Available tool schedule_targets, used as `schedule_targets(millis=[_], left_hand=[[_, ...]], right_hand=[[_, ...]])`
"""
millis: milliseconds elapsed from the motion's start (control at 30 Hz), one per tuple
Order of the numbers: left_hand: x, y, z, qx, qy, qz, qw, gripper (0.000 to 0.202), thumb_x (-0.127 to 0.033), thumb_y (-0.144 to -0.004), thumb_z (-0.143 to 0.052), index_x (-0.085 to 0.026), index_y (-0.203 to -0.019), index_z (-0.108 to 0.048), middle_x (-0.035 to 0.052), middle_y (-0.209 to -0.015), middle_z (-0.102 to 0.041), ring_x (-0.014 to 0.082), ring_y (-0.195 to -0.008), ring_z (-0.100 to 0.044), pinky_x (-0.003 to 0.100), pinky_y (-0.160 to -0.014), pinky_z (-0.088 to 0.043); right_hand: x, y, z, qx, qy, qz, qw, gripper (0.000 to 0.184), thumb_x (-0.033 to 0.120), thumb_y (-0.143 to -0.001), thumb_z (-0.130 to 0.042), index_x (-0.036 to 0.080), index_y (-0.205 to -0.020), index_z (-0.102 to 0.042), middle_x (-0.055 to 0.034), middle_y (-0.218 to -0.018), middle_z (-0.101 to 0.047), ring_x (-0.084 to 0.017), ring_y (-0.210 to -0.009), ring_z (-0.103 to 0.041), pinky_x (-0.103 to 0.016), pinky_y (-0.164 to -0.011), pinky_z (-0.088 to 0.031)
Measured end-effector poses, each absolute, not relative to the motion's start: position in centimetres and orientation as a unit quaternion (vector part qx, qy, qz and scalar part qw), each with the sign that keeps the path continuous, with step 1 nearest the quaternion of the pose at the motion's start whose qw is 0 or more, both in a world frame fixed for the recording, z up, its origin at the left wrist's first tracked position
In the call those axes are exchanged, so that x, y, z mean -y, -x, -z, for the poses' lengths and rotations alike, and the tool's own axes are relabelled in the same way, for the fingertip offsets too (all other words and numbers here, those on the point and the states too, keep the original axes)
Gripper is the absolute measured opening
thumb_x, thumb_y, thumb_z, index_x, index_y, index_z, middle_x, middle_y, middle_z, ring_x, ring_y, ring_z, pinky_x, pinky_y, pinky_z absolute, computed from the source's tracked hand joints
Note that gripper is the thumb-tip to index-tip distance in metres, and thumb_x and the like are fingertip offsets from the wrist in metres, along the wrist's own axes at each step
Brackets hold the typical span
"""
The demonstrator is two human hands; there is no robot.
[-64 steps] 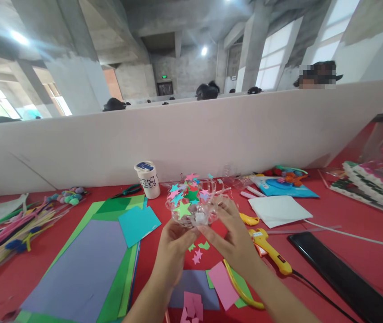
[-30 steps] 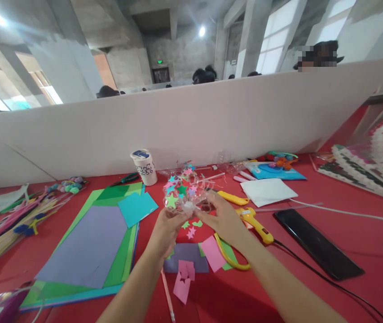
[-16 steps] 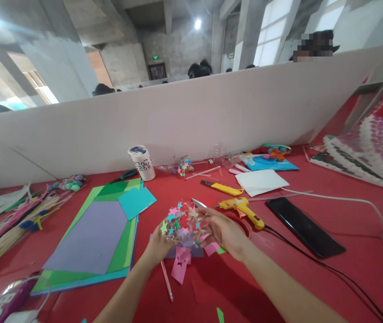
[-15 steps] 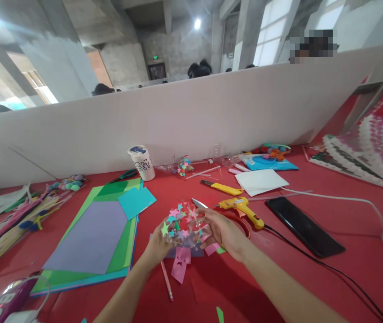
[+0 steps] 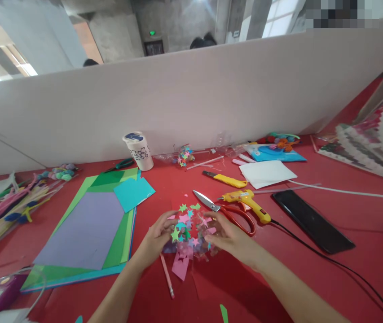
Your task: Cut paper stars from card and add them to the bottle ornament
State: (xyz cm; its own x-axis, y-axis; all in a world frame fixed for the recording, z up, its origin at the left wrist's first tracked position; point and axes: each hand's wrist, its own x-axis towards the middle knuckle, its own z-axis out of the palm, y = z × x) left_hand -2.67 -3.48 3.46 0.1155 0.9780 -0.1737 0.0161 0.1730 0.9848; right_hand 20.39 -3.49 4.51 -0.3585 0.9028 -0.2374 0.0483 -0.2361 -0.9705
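Between my hands is a clear, see-through piece covered with small paper stars [image 5: 184, 228] in pink, green and blue; its exact shape is hard to make out. My left hand [image 5: 159, 235] curls round its left side, and my right hand [image 5: 227, 235] grips the right side with bent fingers. Just below it lie pink paper scraps [image 5: 180, 267] with cut-outs and a pink pencil [image 5: 167, 274]. Beyond my right hand are red-handled scissors [image 5: 236, 217], blades apart from the piece.
Coloured paper sheets [image 5: 80, 233] lie at left, a white cup [image 5: 139, 154] behind them. To the right are a yellow glue gun [image 5: 248, 204], a yellow cutter [image 5: 229, 180] and a black phone [image 5: 312, 220]. Another star-covered piece [image 5: 184, 154] sits by the white partition [image 5: 191, 98].
The view has tipped downward. My right hand has shifted its hold on the star-covered piece, and more of the scissors now shows. Both hands stay around the piece.
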Motion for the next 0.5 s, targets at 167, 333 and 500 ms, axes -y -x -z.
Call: schedule_targets(millis=[167, 333, 500], left_hand=[[4.0, 2.6, -3.5, -0.514, -0.457, -0.401, 0.605, 0.052, -0.006, -0.065, -0.056, -0.028, -0.111, -0.067, 0.0049, -0.121, -0.065, 0.0244, -0.114, -0.055, 0.028, -0.081, -0.044], [3.9, 2.0, -3.3, -0.513, -0.417, -0.410, 0.628, 0.066, 0.004, -0.053, -0.054, -0.029, -0.109, -0.068, 0.0052, -0.122, -0.065, 0.0255, -0.111, -0.056, 0.024, -0.069, -0.046], [4.6, 1.4, -3.5, -0.516, -0.370, -0.466, 0.617, 0.042, -0.006, -0.059, -0.073, -0.022, -0.097, -0.071, 0.0086, -0.099, -0.070, 0.0257, -0.093, -0.062, 0.032, -0.073, -0.051]], right_hand=[[3.3, -20.9, -4.8, 0.519, 0.455, -0.652, 0.315, 0.049, 0.024, -0.070, -0.065, 0.022, -0.116, -0.052, -0.0051, -0.102, -0.062, -0.021, -0.087, -0.066, -0.037, -0.076, -0.054], [3.7, -20.4, -4.6, 0.515, 0.455, -0.649, 0.326, 0.040, 0.024, -0.073, -0.064, 0.025, -0.112, -0.057, -0.0039, -0.102, -0.065, -0.022, -0.089, -0.066, -0.039, -0.078, -0.054], [4.4, -19.8, -5.1, 0.474, 0.434, -0.665, 0.381, 0.033, 0.026, -0.075, -0.067, 0.026, -0.107, -0.059, -0.0038, -0.101, -0.065, -0.022, -0.090, -0.066, -0.038, -0.080, -0.053]])
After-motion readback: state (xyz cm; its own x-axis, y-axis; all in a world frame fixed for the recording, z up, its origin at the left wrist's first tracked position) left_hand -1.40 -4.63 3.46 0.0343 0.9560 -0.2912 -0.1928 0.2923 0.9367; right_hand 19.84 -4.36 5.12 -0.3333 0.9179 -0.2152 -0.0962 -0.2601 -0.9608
